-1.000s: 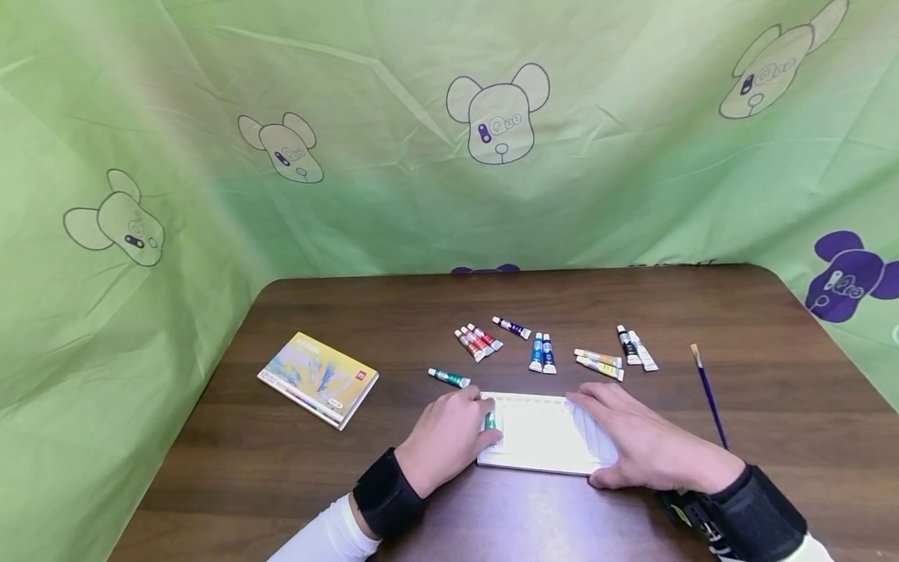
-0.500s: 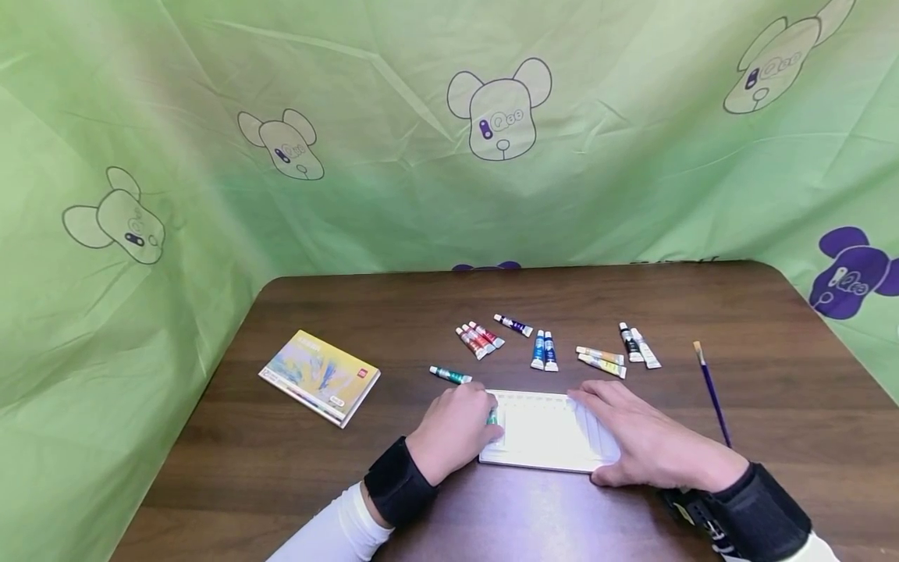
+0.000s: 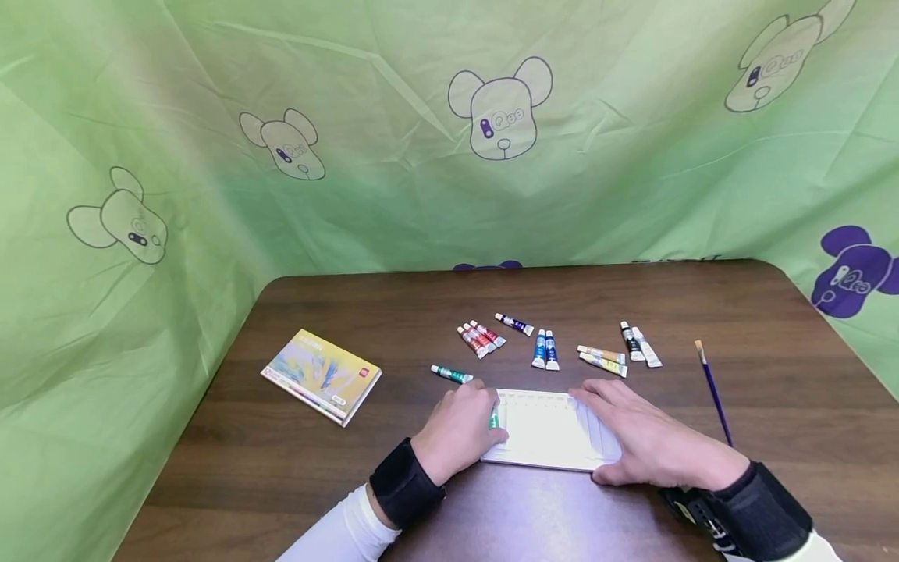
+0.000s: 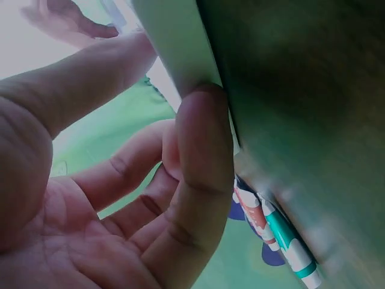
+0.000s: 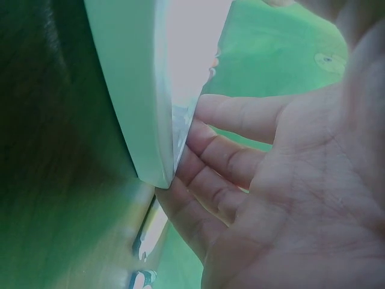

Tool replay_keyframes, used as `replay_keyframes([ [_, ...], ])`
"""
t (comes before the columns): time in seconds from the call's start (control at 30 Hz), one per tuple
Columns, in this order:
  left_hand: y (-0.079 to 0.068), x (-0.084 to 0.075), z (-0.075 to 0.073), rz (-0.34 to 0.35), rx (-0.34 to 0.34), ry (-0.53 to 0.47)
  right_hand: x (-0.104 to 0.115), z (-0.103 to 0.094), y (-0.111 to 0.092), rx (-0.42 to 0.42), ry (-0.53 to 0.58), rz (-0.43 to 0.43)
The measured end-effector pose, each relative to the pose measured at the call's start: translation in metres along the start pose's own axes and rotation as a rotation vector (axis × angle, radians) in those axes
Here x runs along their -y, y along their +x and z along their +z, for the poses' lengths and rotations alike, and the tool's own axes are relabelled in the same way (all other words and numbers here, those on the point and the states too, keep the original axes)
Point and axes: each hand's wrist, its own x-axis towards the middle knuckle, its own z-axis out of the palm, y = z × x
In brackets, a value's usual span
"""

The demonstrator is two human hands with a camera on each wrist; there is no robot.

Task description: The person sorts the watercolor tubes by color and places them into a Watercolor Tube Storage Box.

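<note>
A flat white plastic tray [image 3: 551,433] lies on the table between both hands. My left hand [image 3: 458,429] grips its left end, thumb over the top and a curled finger against the side wall, as the left wrist view shows. Between that thumb and forefinger, a green paint tube [image 3: 494,419] shows inside the tray's left edge. My right hand [image 3: 642,437] holds the right end, with its thumb at the near corner and forefinger at the far one. In the right wrist view its fingertips [image 5: 207,108] touch the tray's rim. Another green paint tube [image 3: 451,374] lies just beyond the left hand.
Behind the tray lie red tubes [image 3: 481,339], a violet tube [image 3: 514,324], blue tubes [image 3: 545,350], orange and yellow tubes [image 3: 602,361], and black and white tubes [image 3: 640,345]. A paintbrush [image 3: 713,394] is at right, a yellow-covered pad [image 3: 321,377] at left. Green cloth [image 3: 386,211] hangs behind.
My left hand and wrist have shifted slightly right and forward along the tray's left end. The right hand keeps its hold, and the tray has barely moved.
</note>
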Motion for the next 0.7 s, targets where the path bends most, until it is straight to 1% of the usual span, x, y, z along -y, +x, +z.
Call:
replay_keyframes([
  [0.33, -0.0008, 0.0005, 0.0019, -0.009, 0.004, 0.008, 0.0004, 0.0008, -0.0003, -0.008, -0.003, -0.005],
  [0.53, 0.0, 0.0007, 0.0002, 0.004, -0.015, 0.019, 0.0004, 0.0005, 0.0003, -0.01, -0.01, -0.008],
  [0.7, -0.0011, 0.0015, 0.0002, 0.003, -0.02, 0.006, 0.0005, -0.0003, -0.0008, -0.004, -0.003, -0.006],
])
